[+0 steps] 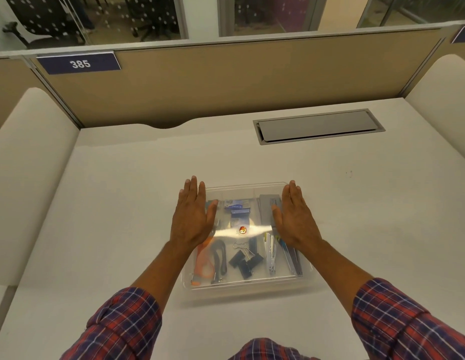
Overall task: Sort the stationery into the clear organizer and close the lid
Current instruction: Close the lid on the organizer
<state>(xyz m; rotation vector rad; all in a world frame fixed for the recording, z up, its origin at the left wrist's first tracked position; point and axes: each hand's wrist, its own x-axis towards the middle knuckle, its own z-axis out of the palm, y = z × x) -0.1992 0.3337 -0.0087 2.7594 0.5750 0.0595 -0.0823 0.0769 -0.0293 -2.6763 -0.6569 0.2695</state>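
Plaid sleeves fill the near edge, both forearms reaching forward over the worktop. Just beyond them sits the clear organizer, its lid already down over the contents. Through the plastic show an orange-and-black item in the near left compartment, black binder clips in the middle, and silvery staplers or similar tools on the right. Farther in lie blue boxes and a grey block; a glare streak hides part of the middle.

On top, the left hand and the right hand lie flat, palms down, fingers stretched out and together, gripping nothing. Each appears to press one side of the lid.

The step looks like seating the lid. Done well, it calls for even, downward pressure on both sides at once, then working toward the corners so each edge seats, without sliding the organizer. Whether the lid is fully latched cannot be told.

Beyond stand a grey cable hatch and a partition bearing a "385" sign.
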